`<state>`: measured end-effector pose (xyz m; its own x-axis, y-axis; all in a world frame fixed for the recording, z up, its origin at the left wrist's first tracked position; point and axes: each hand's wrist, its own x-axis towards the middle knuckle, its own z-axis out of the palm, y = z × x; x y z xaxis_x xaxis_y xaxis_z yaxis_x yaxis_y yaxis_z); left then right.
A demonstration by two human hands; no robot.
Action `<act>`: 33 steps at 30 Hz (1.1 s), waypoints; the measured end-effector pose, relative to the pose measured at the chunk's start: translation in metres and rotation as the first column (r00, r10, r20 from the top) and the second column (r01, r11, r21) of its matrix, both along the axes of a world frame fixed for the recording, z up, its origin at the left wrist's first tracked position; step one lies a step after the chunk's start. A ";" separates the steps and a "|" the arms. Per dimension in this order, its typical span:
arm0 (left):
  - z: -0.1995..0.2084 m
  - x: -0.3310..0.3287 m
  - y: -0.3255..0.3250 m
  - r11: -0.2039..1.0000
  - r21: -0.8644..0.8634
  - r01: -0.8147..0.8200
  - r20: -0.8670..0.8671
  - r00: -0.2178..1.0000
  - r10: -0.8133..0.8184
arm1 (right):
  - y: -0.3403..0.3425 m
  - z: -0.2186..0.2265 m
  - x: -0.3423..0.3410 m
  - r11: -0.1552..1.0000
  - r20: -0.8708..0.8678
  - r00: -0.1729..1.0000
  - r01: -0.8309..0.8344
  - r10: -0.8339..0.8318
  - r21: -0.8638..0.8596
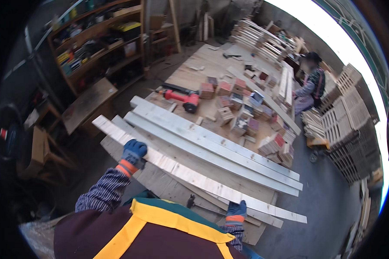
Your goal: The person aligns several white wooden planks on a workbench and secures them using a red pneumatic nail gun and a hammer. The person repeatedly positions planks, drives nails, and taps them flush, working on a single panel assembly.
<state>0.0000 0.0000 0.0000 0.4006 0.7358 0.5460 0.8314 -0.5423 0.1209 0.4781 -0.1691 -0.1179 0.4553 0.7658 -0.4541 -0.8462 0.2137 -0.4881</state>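
A long, pale wooden board [181, 172] lies slantwise in front of me, with dark lines across its face. My left hand [135, 153], in a blue glove with an orange cuff, is closed over the board toward its left end. Nearer its right end, my right hand [236, 209], gloved alike, grips the near edge; its fingers are partly hidden under the wood. Beyond it, several whitish boards [212, 136] run side by side across the worktable [229, 179]. Close to my body lies a dark-headed tool that looks like a hammer [191, 200].
A red nail gun [186, 100] rests beyond the boards, beside many short wood blocks [240, 97]. Another person [310, 84] is at the table's far right, near stacked pallets [350, 125] and a pallet jack [319, 149]. Cluttered shelves [103, 47] stand at the back left.
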 end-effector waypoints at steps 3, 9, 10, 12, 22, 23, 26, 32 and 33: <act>0.000 -0.002 0.005 0.999 0.045 0.020 -0.009 1.000 -0.020 | -0.003 0.000 -0.009 0.995 0.029 0.997 0.075 -0.073 -0.067; -0.001 0.010 -0.002 0.998 -0.069 0.013 0.023 1.000 -0.012 | -0.020 0.007 -0.007 0.976 0.051 0.990 0.138 -0.132 -0.170; 0.000 0.013 -0.003 0.997 -0.070 0.015 0.028 1.000 -0.013 | -0.022 0.009 -0.006 0.969 0.028 0.988 0.155 -0.152 -0.193; 0.001 0.013 -0.007 0.997 -0.079 0.020 0.026 0.999 -0.018 | -0.028 0.010 -0.006 0.973 -0.001 0.992 0.126 -0.128 -0.196; 0.004 0.014 -0.007 0.993 -0.110 0.031 0.024 0.999 -0.029 | -0.027 0.012 -0.013 0.967 -0.017 0.988 0.149 -0.156 -0.209; 0.005 0.014 -0.007 0.993 -0.117 0.031 0.027 0.999 -0.029 | -0.026 0.013 -0.014 0.967 -0.016 0.988 0.146 -0.153 -0.211; 0.006 0.015 -0.008 0.993 -0.114 0.036 0.027 0.999 -0.033 | -0.027 0.014 -0.016 0.962 0.000 0.988 0.151 -0.155 -0.227; 0.000 0.012 -0.010 0.990 -0.140 0.016 0.006 1.000 -0.016 | -0.030 0.008 -0.012 0.959 -0.015 0.988 0.145 -0.153 -0.244; -0.003 0.010 -0.010 0.989 -0.149 0.013 0.001 1.000 -0.013 | -0.029 0.006 -0.014 0.959 -0.026 0.988 0.139 -0.150 -0.246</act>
